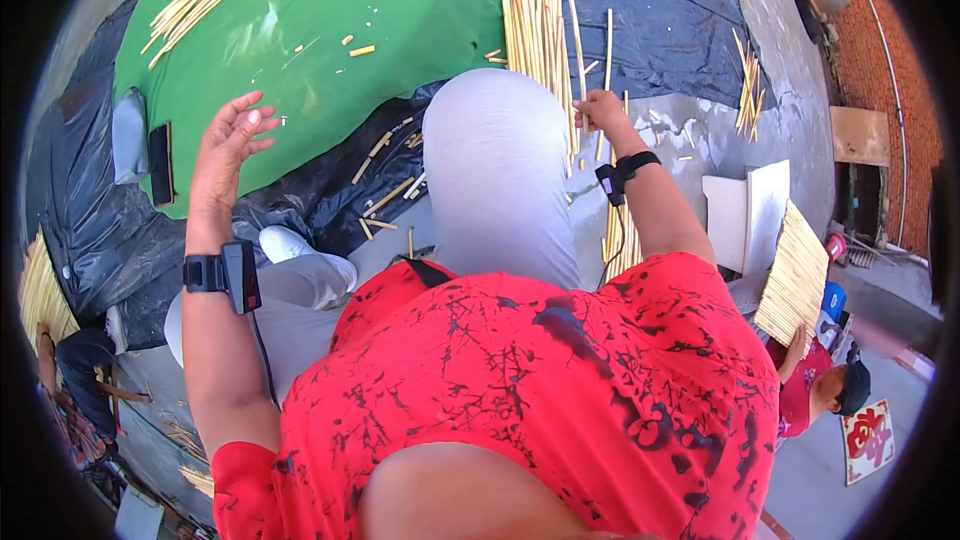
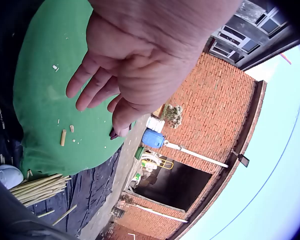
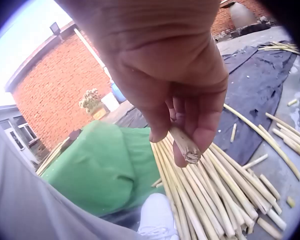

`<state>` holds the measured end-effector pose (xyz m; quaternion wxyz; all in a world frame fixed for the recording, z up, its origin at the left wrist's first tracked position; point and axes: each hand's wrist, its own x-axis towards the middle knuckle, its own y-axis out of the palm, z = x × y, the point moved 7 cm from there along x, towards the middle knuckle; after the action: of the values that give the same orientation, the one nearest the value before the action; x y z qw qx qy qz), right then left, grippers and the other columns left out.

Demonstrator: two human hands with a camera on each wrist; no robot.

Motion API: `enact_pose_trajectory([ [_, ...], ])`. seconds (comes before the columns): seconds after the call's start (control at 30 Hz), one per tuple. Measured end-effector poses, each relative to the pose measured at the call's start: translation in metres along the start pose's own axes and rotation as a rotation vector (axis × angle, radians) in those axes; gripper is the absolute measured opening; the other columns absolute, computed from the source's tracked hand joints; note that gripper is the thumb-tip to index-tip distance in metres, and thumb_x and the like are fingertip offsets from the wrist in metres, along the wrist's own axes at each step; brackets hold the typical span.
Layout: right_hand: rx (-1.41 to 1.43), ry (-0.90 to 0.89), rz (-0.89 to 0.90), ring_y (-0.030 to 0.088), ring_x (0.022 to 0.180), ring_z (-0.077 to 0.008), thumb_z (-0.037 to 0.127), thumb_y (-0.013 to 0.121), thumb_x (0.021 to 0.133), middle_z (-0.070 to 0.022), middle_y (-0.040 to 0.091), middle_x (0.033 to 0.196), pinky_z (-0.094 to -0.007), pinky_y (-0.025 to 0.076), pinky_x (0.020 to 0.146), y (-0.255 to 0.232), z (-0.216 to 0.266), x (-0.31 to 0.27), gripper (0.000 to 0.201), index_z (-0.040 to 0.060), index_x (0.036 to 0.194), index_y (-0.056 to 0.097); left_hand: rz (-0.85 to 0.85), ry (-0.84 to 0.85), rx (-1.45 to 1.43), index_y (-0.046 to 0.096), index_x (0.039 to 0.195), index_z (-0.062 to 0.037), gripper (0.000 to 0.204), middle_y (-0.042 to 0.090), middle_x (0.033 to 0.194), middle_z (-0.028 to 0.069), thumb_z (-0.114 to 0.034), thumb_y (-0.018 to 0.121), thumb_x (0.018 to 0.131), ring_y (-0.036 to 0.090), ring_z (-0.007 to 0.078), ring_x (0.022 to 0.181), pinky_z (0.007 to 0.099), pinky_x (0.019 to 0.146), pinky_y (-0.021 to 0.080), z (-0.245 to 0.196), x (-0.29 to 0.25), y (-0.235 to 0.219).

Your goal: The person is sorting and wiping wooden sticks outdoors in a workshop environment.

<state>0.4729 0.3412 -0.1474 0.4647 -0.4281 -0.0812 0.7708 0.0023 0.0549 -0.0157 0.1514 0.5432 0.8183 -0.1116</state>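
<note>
My right hand (image 1: 602, 112) pinches a pale, dry plant stalk between thumb and fingers. Its broken, fibrous end (image 3: 189, 152) points toward the right wrist camera, while the fingers hide part of its length. Below that hand lies a bundle of similar stalks (image 3: 195, 190), seen beside my knee in the head view. My left hand (image 1: 232, 145) holds nothing. Its fingers (image 2: 92, 90) are loosely spread above a green cloth (image 1: 330, 30), on which a few short stalk pieces (image 1: 362, 51) are scattered.
Long stalks (image 1: 215, 0) lie across the cloth's far left. A phone (image 1: 161, 162) sits at its left edge. Dark plastic sheeting (image 1: 650, 20) covers the ground. White boards (image 1: 766, 215) and a person in a dark cap (image 1: 853, 387) are at right.
</note>
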Motion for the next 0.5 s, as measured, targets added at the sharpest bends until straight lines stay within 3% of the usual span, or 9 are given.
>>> enact_pose_trajectory([
  [0.03, -0.062, 0.023, -0.080, 0.060, 0.050, -0.0170, 0.012, 0.061, 0.077, -0.0099, 0.059, 0.061, -0.0286, 0.045, 0.041, 0.030, -0.031, 0.009, 0.018, -0.0009, 0.069, 0.052, -0.037, -0.021, 0.103, 0.043, 0.120, -0.0028, 0.043, 0.052, 0.113, 0.0134, -0.024, 0.054, 0.084, 0.051, 0.0196, 0.103, 0.0296, 0.083, 0.042, 0.008, 0.004, 0.001],
  [0.07, -0.243, 0.031, -0.082, 0.060, 0.050, -0.0170, 0.015, 0.062, 0.076, -0.0103, 0.060, 0.061, -0.0297, 0.046, 0.043, 0.038, -0.025, 0.003, 0.020, -0.0016, 0.069, 0.052, -0.079, -0.039, 0.189, 0.044, 0.119, -0.0028, 0.044, 0.051, 0.114, 0.0132, -0.024, 0.056, 0.082, 0.049, 0.0201, 0.105, 0.0305, 0.085, 0.041, 0.015, 0.005, -0.003],
  [0.1, -0.248, 0.013, -0.081, 0.060, 0.050, -0.0173, 0.016, 0.063, 0.076, -0.0102, 0.060, 0.061, -0.0299, 0.046, 0.045, 0.046, -0.011, 0.004, 0.021, -0.0015, 0.070, 0.053, -0.076, -0.038, 0.183, 0.044, 0.119, -0.0028, 0.044, 0.051, 0.114, 0.0132, -0.024, 0.056, 0.082, 0.049, 0.0201, 0.105, 0.0305, 0.085, 0.041, 0.022, -0.004, -0.014],
  [0.13, -0.201, 0.053, -0.073, 0.060, 0.051, -0.0175, 0.017, 0.063, 0.075, -0.0100, 0.060, 0.061, -0.0301, 0.047, 0.046, 0.059, -0.035, 0.008, 0.022, -0.0014, 0.070, 0.053, -0.087, -0.076, 0.235, 0.044, 0.120, -0.0033, 0.044, 0.049, 0.116, 0.0132, -0.023, 0.056, 0.082, 0.047, 0.0204, 0.108, 0.0308, 0.087, 0.039, 0.027, 0.002, -0.014],
  [0.17, -0.317, -0.042, -0.113, 0.061, 0.053, -0.0178, 0.019, 0.064, 0.074, -0.0097, 0.060, 0.061, -0.0316, 0.047, 0.047, 0.065, -0.041, 0.021, 0.022, -0.0014, 0.073, 0.055, -0.116, -0.103, 0.265, 0.044, 0.120, -0.0038, 0.044, 0.047, 0.119, 0.0131, -0.023, 0.056, 0.082, 0.044, 0.0206, 0.111, 0.0312, 0.089, 0.038, 0.033, 0.008, -0.014],
  [0.23, -0.333, -0.003, -0.146, 0.061, 0.055, -0.0176, 0.024, 0.063, 0.074, -0.0104, 0.061, 0.063, -0.0317, 0.048, 0.053, 0.069, -0.035, 0.021, 0.025, 0.0001, 0.072, 0.059, -0.064, -0.123, 0.271, 0.043, 0.121, -0.0035, 0.046, 0.046, 0.121, 0.0130, -0.023, 0.057, 0.081, 0.043, 0.0210, 0.113, 0.0317, 0.091, 0.036, 0.038, 0.014, -0.015],
  [0.3, -0.385, -0.054, -0.165, 0.061, 0.071, -0.0296, 0.029, 0.064, 0.072, -0.0151, 0.062, 0.074, -0.0396, 0.047, 0.067, 0.080, -0.051, 0.045, 0.029, 0.0009, 0.076, 0.060, -0.136, -0.174, 0.289, 0.042, 0.122, -0.0031, 0.048, 0.045, 0.122, 0.0126, -0.024, 0.057, 0.082, 0.042, 0.0215, 0.115, 0.0322, 0.091, 0.036, 0.045, 0.016, -0.020],
  [0.37, -0.403, -0.148, -0.355, 0.059, 0.077, -0.0338, 0.031, 0.064, 0.071, -0.0175, 0.062, 0.078, -0.0420, 0.047, 0.067, 0.082, -0.047, 0.051, 0.031, 0.0014, 0.078, 0.060, -0.152, -0.209, 0.329, 0.041, 0.123, -0.0021, 0.049, 0.045, 0.123, 0.0126, -0.024, 0.057, 0.082, 0.041, 0.0217, 0.115, 0.0329, 0.092, 0.036, 0.052, 0.022, -0.021],
  [0.5, -0.397, -0.087, -0.382, 0.058, 0.079, -0.0340, 0.033, 0.060, 0.074, -0.0188, 0.061, 0.080, -0.0408, 0.045, 0.070, 0.078, -0.053, 0.042, 0.033, 0.0023, 0.087, 0.058, -0.213, -0.189, 0.325, 0.041, 0.122, -0.0008, 0.048, 0.045, 0.123, 0.0129, -0.024, 0.056, 0.083, 0.042, 0.0216, 0.115, 0.0341, 0.092, 0.036, 0.047, 0.018, -0.023],
])
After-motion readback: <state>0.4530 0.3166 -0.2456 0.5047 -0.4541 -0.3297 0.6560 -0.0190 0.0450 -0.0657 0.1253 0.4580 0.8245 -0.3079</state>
